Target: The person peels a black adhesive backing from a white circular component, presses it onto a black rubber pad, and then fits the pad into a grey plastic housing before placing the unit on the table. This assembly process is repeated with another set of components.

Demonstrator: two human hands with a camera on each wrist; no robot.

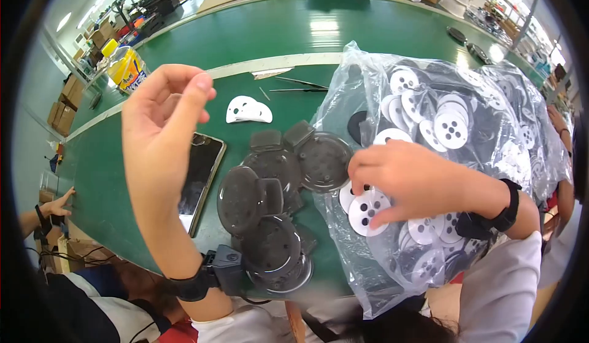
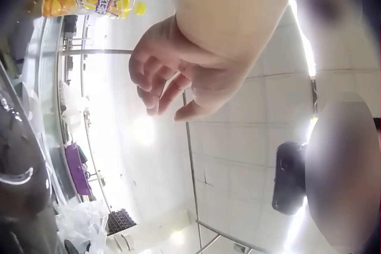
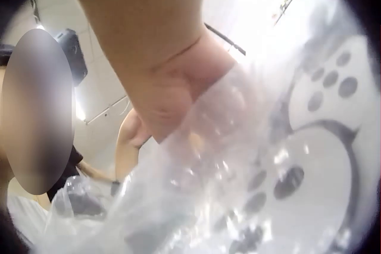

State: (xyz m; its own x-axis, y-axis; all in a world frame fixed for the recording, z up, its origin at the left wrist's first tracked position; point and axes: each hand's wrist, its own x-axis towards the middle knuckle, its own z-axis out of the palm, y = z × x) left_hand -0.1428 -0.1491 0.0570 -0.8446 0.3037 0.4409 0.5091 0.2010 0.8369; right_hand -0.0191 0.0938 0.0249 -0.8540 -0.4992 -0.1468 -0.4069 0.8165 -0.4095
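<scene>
The white perforated disc (image 1: pixel 368 211) lies at the left part of the clear plastic bag (image 1: pixel 369 270), just under the fingertips of your right hand (image 1: pixel 411 178), the nearer one; being round, it has no long axis. It looks thin and flat, with dark round holes. Those fingers bend, thumb apart; whether they grip it, you cannot tell. Your left hand (image 1: pixel 164 121), raised well apart, curls loosely around nothing.

A green workbench (image 1: pixel 116 177) and cardboard boxes (image 1: pixel 72 91) show a workshop.
</scene>
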